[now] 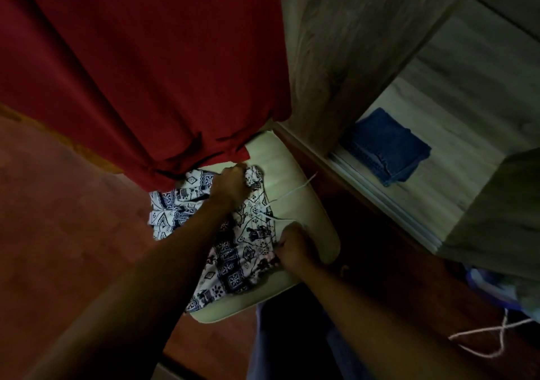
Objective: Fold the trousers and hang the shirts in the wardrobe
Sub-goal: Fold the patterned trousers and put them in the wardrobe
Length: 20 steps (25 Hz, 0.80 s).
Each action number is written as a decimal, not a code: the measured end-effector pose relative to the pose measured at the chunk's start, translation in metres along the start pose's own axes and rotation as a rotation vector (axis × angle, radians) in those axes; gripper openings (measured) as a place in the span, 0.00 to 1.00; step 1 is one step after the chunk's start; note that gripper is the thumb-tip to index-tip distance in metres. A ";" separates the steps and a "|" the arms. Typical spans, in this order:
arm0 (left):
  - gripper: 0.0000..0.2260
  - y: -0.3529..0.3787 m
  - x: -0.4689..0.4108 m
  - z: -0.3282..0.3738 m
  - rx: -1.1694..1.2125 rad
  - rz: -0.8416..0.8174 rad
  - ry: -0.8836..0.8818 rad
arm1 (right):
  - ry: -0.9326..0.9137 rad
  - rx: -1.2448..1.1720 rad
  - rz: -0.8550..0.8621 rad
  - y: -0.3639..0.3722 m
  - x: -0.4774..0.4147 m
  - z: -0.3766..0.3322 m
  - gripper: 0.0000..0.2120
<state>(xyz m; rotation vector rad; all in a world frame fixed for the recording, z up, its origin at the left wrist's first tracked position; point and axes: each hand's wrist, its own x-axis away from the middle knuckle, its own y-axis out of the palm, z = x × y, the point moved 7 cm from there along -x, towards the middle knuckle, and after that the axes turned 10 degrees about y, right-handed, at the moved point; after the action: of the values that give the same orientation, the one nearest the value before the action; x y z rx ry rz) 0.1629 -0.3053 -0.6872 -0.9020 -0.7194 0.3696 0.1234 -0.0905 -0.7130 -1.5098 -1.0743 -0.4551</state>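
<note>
Both hands grip the patterned trousers [233, 251] on a cream chair seat [295, 201]: left hand [232, 184] fingers bunch the far waistband, right hand [295, 246] fingers pinch the near edge.

Both hands clenched: left [232, 185], right [295, 245].

A pair of thin white trousers printed with dark blue geometric and figure motifs [233, 245] lies crumpled across a pale cream cushioned seat, its white drawstring trailing over the cushion to the right. A large dark red cloth garment [146, 67] hangs down above it, its lower hem bunched at the seat's far edge. A folded blue denim pair of jeans [385, 146] lies flat on the light wooden floor of the open wardrobe [438, 175].
</note>
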 end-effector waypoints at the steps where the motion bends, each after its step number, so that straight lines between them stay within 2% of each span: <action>1: 0.21 -0.004 0.002 -0.004 0.013 0.021 -0.016 | -0.023 -0.051 0.014 -0.010 -0.001 -0.002 0.11; 4: 0.14 -0.033 0.015 0.000 0.091 0.123 0.013 | -0.047 -0.299 -0.029 -0.036 0.007 -0.003 0.11; 7: 0.13 -0.085 0.035 0.030 0.133 0.181 0.118 | -0.114 -0.463 -0.123 -0.046 0.027 -0.020 0.21; 10: 0.15 -0.164 0.069 0.079 0.224 0.196 0.330 | -0.223 -0.562 -0.159 -0.074 0.051 -0.054 0.35; 13: 0.15 -0.273 0.115 0.123 0.346 0.268 0.496 | -0.372 -0.615 -0.088 -0.142 0.086 -0.109 0.38; 16: 0.12 -0.391 0.165 0.162 0.369 0.378 0.621 | -0.542 -0.613 0.075 -0.235 0.138 -0.166 0.32; 20: 0.16 -0.523 0.227 0.208 0.320 0.535 0.711 | -0.716 -0.459 0.199 -0.370 0.237 -0.225 0.11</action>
<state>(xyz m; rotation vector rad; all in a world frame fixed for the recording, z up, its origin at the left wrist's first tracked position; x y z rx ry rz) 0.1773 -0.3584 -0.0832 -0.8312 0.2443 0.5724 0.0029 -0.2451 -0.2595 -2.2582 -1.3990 0.0026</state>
